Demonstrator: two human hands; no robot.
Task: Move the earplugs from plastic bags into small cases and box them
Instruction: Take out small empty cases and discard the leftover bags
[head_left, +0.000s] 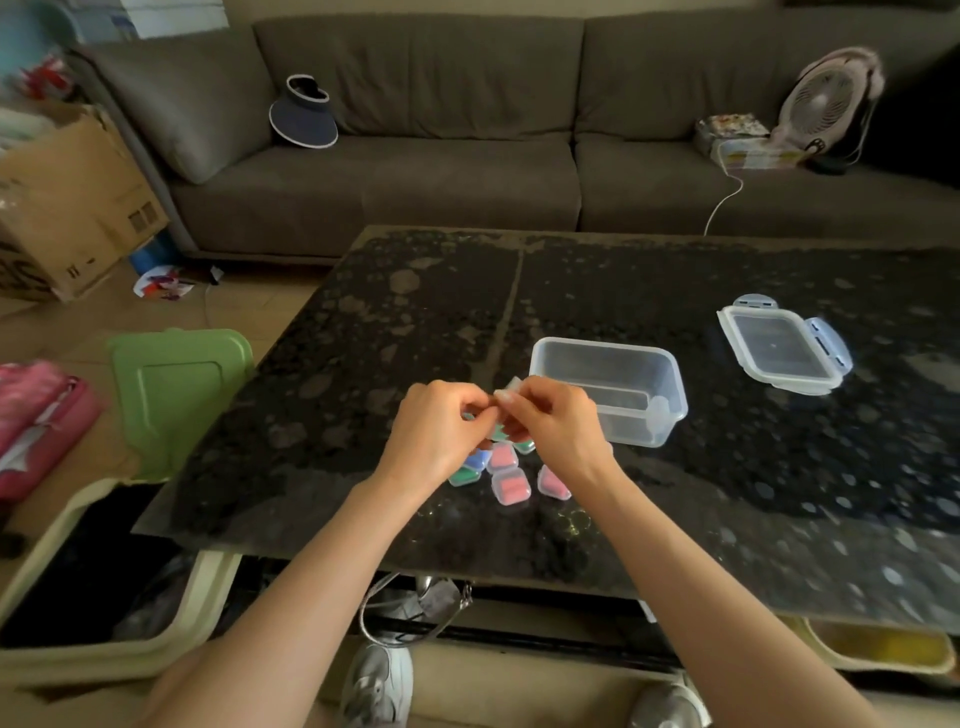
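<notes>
Left hand (436, 431) and right hand (556, 431) pinch a blurred clear case (511, 387), partly hiding cases (511, 486) beneath

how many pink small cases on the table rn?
3 pink small cases, all in the pile beside the clear box: one mid-pile, one nearest the camera, one to its right. Others may be hidden under the left hand and right hand.

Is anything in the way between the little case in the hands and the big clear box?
Nothing visible is. The little case, pinched between the left hand and the right hand, is held right beside the clear box, whose top is open. Its lid lies apart on the table, farther right.
</notes>
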